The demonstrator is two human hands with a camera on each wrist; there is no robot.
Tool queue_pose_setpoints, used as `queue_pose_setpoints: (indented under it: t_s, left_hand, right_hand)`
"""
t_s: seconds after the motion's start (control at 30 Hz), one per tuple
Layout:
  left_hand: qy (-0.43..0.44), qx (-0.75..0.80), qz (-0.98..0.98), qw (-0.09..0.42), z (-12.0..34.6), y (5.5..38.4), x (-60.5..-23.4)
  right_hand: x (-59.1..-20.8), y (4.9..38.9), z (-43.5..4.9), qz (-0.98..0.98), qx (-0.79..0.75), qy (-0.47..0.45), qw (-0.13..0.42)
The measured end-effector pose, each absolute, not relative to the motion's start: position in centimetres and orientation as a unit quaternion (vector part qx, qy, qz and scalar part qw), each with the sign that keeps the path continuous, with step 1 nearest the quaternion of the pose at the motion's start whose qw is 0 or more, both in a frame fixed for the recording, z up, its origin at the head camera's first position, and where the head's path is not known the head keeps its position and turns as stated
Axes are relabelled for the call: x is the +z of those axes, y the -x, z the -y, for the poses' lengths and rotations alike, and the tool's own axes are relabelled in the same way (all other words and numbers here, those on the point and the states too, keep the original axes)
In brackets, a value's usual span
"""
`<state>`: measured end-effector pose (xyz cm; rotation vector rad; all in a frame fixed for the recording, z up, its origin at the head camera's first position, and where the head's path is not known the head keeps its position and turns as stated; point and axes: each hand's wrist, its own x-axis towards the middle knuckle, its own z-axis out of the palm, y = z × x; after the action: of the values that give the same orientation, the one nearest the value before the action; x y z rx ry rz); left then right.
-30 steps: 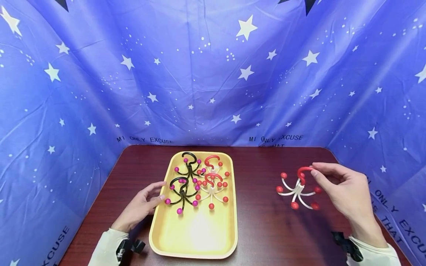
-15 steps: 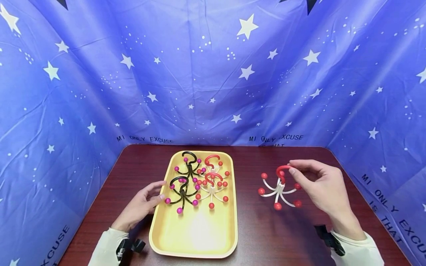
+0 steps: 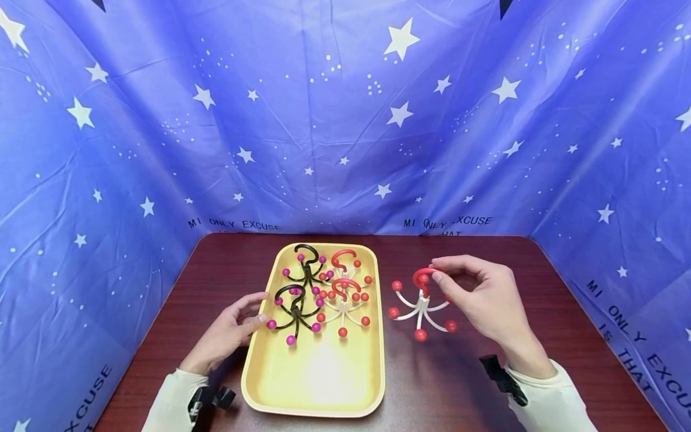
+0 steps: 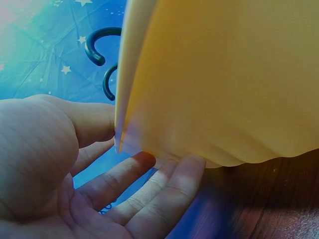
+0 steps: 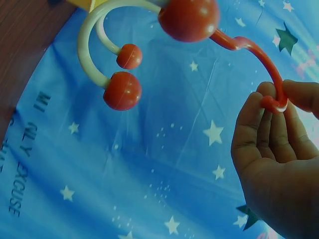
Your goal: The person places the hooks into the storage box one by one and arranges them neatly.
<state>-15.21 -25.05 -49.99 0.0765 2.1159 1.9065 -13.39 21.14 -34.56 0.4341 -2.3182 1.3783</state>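
My right hand [image 3: 483,300] pinches the red hook of a white multi-arm hanger [image 3: 423,303] with red ball tips. This hanger is held upright just right of the yellow tray [image 3: 313,384]; in the right wrist view thumb and fingers meet on its red hook [image 5: 269,62]. My left hand [image 3: 229,333] holds the tray's left edge, thumb at the rim and fingers against the outer wall [image 4: 209,84]. Inside the tray stand two black hangers [image 3: 296,313] with magenta balls on the left and two white-and-red hangers [image 3: 344,307] on the right, toward the far end.
The tray lies on a dark reddish-brown table [image 3: 475,390]. A blue curtain [image 3: 324,132] with white stars encloses the back and both sides. The tray's near half shows bare yellow bottom.
My right hand has moved left with the white-and-red hanger, from the table's right side to beside the tray. The left hand and the tray have stayed in place.
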Motion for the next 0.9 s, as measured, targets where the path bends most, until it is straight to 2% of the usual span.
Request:
queue_pose_setpoints:
  t_s: [0.5,0.9]
  left_hand:
    - [-0.039,0.66,-0.736,0.145,25.1,15.1,-49.8]
    - [-0.037,0.656,-0.74,0.144,25.1,15.2,-49.7]
  right_hand:
    - [-34.9,13.7,-17.4,0.822,0.505,-0.198,0.173]
    - [-35.0,13.5,-14.1,0.808,0.53,-0.232,0.113]
